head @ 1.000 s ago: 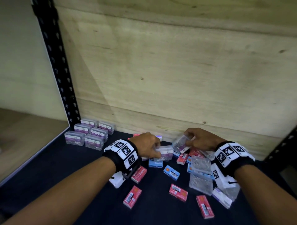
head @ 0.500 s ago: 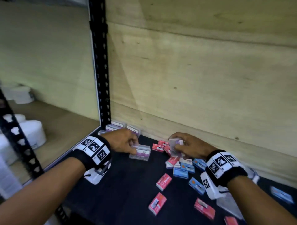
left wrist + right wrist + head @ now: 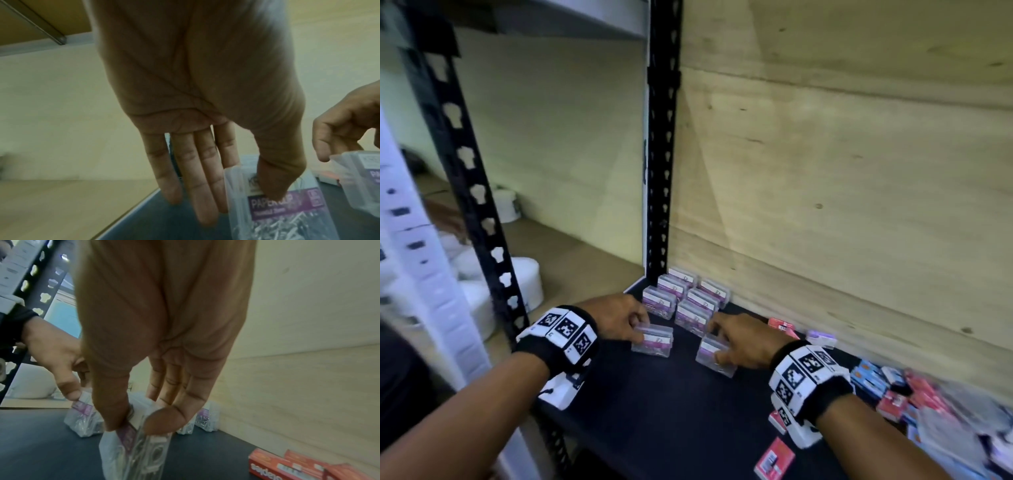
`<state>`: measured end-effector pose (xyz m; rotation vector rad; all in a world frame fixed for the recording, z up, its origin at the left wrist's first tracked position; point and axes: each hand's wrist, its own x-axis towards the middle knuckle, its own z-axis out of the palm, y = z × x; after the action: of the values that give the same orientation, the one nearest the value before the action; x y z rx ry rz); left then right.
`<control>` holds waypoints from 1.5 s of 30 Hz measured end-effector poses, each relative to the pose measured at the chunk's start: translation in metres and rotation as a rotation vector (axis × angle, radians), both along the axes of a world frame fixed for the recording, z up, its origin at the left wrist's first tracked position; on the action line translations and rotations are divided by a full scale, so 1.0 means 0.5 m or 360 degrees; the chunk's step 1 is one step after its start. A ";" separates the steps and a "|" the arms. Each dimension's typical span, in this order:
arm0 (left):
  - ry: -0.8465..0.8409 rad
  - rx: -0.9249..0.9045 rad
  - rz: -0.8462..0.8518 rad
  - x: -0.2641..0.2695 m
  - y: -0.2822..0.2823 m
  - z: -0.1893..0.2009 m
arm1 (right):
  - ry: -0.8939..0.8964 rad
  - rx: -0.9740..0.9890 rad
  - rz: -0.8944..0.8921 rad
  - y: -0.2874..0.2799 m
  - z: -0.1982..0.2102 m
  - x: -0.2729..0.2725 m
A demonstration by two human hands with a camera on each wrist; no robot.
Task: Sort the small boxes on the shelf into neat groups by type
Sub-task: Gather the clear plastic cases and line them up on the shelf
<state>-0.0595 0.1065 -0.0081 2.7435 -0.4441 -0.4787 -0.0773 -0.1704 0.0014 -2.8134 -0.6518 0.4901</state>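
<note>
Two clear plastic paper clip boxes with purple labels stand on the dark shelf (image 3: pixel 654 411). My left hand (image 3: pixel 640 334) pinches the left box (image 3: pixel 655 342) between thumb and fingers; in the left wrist view the thumb presses on the label of this box (image 3: pixel 287 211). My right hand (image 3: pixel 717 349) grips the right box (image 3: pixel 714 358), pinched from above in the right wrist view (image 3: pixel 133 451). Just behind both, several matching clear boxes (image 3: pixel 688 298) stand in two rows in the back left corner. Mixed red and blue small boxes (image 3: pixel 893 394) lie piled at the right.
A black slotted upright (image 3: pixel 661 154) rises at the back left corner and another (image 3: pixel 469 171) at the front left. A plywood wall (image 3: pixel 842 188) backs the shelf. One red box (image 3: pixel 774 459) lies near the front edge, and two others (image 3: pixel 287 467) lie by the wall.
Both hands have carried their clear boxes left from the mixed pile to the front of the rows in the corner. The view has swung left with them.
</note>
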 end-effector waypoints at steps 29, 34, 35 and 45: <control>-0.0595 -0.0038 -0.0167 -0.007 -0.009 -0.019 | -0.0254 0.0165 -0.0146 0.032 -0.009 -0.002; -0.0591 -0.0059 -0.0188 0.011 0.003 -0.028 | -0.0264 0.0229 -0.0207 0.060 -0.016 0.010; -0.0590 -0.0066 -0.0201 0.014 0.006 -0.028 | -0.0262 0.0240 -0.0219 0.066 -0.017 0.013; -0.0619 -0.0033 -0.0215 0.039 0.007 -0.025 | -0.0271 0.0240 -0.0265 0.106 -0.028 0.033</control>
<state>-0.0398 0.1098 -0.0207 2.7972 -0.7258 0.0358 -0.0608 -0.1175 -0.0128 -2.7535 -0.4578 0.1655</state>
